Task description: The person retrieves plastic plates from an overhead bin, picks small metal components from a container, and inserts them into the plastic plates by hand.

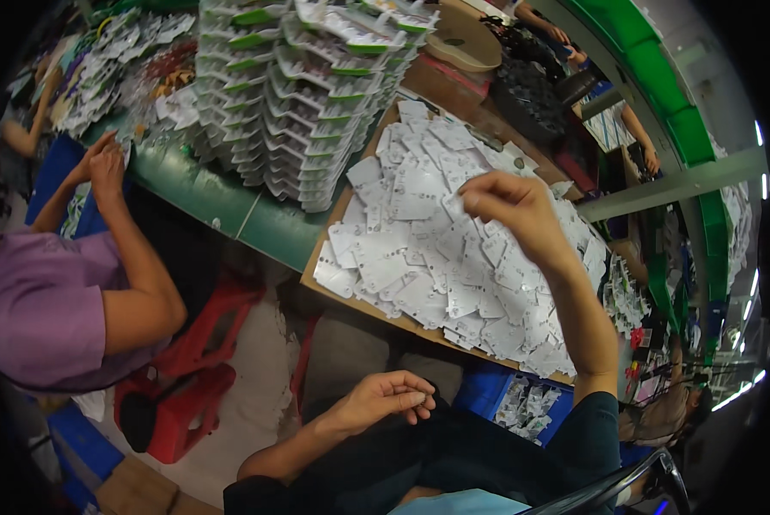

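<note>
My right hand [522, 215] is raised over a wide heap of flat white plastic pieces [419, 249], with thumb and forefinger pinched together. At the fingertips is the edge of one white plastic piece [453, 204]; it blends into the heap behind it. The heap lies on a brown cardboard sheet [321, 276]. My left hand [389, 402] is over my lap, below the near edge of the cardboard. Its fingers are curled in toward the thumb, and what they hold, if anything, is too small to make out.
A tall stack of white trays with green edges [316, 112] stands left of the heap on a green table [269, 225]. A blue bin [481, 393] with white parts is below the cardboard. A co-worker in purple [67, 300] sits left, near red stools [175, 412].
</note>
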The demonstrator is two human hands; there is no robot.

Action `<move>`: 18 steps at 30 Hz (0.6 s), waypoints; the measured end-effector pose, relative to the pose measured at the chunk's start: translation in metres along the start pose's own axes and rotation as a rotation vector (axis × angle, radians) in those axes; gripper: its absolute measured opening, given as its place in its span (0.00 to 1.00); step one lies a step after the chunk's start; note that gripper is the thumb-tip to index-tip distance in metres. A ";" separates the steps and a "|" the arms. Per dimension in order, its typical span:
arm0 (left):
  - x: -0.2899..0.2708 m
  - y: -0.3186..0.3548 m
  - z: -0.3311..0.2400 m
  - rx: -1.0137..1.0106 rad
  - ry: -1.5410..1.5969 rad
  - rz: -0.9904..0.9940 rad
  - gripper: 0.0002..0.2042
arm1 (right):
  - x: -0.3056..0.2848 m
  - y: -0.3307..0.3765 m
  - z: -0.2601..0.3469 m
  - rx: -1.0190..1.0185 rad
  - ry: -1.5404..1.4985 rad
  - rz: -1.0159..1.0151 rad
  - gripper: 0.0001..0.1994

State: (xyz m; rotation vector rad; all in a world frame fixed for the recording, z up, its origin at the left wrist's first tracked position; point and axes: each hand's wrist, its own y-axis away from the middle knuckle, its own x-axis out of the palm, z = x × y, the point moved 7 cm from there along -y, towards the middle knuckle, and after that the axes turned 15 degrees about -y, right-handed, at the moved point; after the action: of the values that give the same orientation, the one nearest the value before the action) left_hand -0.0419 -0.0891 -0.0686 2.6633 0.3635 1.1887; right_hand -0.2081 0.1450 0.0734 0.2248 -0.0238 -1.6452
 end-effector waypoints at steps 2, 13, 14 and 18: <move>-0.005 0.004 0.002 0.000 0.005 -0.031 0.11 | 0.045 0.005 0.003 -0.175 0.276 0.110 0.08; -0.042 0.026 -0.011 0.210 0.175 -0.209 0.08 | 0.139 0.016 -0.023 -0.646 0.912 0.392 0.04; -0.044 0.026 -0.012 0.214 0.181 -0.209 0.08 | 0.140 0.015 -0.025 -0.637 0.941 0.397 0.04; -0.055 0.028 -0.016 0.238 0.194 -0.264 0.07 | 0.145 0.010 -0.032 -0.597 1.028 0.432 0.03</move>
State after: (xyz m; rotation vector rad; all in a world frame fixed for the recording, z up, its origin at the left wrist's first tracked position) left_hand -0.0860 -0.1309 -0.0886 2.5848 0.9106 1.3947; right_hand -0.2033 0.0041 0.0245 0.5331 1.1016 -0.9016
